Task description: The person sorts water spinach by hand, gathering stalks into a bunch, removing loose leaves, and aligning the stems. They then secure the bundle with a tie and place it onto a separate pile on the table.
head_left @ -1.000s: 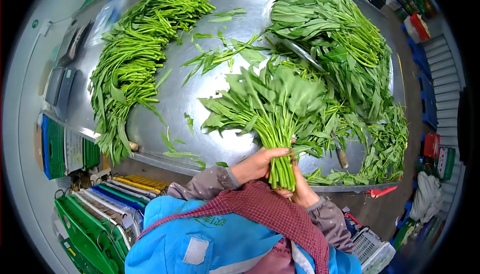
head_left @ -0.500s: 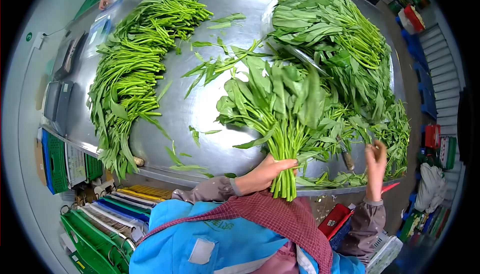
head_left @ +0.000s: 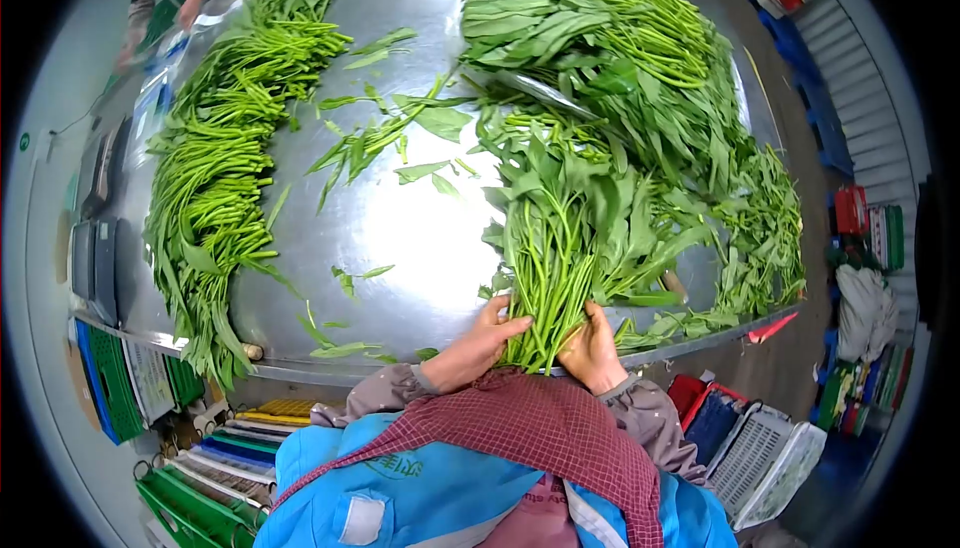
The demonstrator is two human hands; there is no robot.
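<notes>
A loose bunch of water spinach [head_left: 548,238] lies on the metal table right in front of me, leaves pointing away and stem ends at the near edge. My left hand [head_left: 478,350] holds the stems from the left, thumb across them. On the other side my right hand [head_left: 594,350] cups the stems, its fingers partly hidden behind them. Just right of the bunch, a wooden-looking handle [head_left: 676,288] shows, half covered by leaves. A large pile of water spinach [head_left: 600,28] rises beyond the bunch, to the right.
Along the left runs a long row of water spinach bunches [head_left: 225,158]. Scattered leaves [head_left: 375,143] lie mid-table [head_left: 310,238]. Another person's hand [head_left: 190,8] is at the far left. Green crates [head_left: 190,498] stand below the left edge, a grey basket [head_left: 745,458] below right.
The bunch was upright in my left hand and is now lowered, its stems spread wider. My right hand has come in from the right onto the stems. The view has shifted.
</notes>
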